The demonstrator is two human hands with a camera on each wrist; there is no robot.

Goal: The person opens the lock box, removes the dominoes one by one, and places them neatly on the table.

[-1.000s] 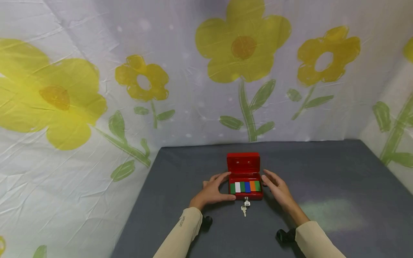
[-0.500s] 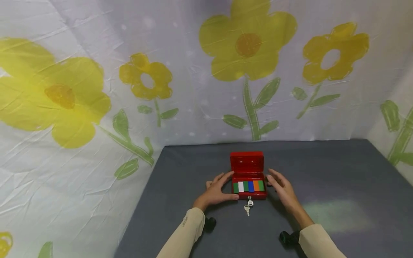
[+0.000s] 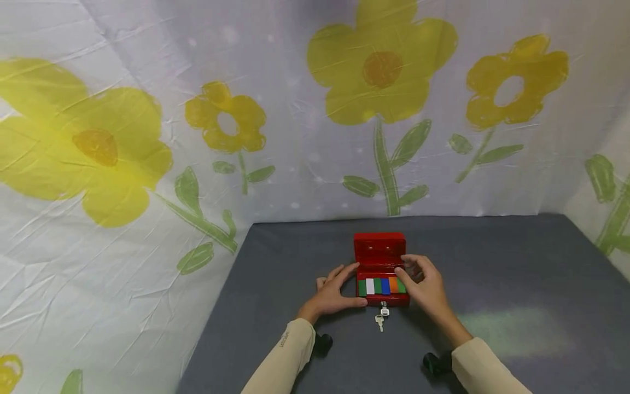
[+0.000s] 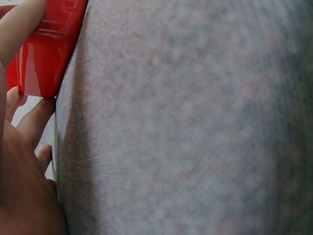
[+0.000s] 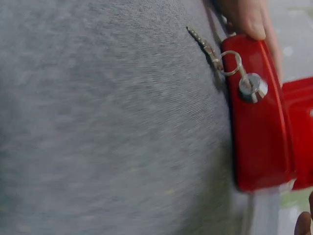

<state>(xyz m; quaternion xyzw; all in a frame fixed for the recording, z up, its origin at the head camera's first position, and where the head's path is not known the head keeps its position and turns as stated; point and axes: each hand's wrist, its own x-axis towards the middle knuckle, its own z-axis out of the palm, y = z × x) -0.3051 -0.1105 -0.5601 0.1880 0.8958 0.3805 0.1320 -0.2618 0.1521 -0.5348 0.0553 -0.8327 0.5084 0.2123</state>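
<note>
"While I have the counter (image 3: 492, 262) before me, where is the red box (image 3: 398, 301)?"

"On it, between the hands, lid (image 3: 379, 250) raised, coloured blocks (image 3: 385, 286) in a row inside, keys (image 3: 379, 322) at the front lock (image 5: 253, 88)."

"Left hand (image 3: 330, 296)?"

"Its grip holds the box's left end, thumb at the front corner."

"Right hand (image 3: 429, 287)?"

"At the right side; grip slack, thumb and forefinger apart. Contact with the box I cannot tell."
</note>
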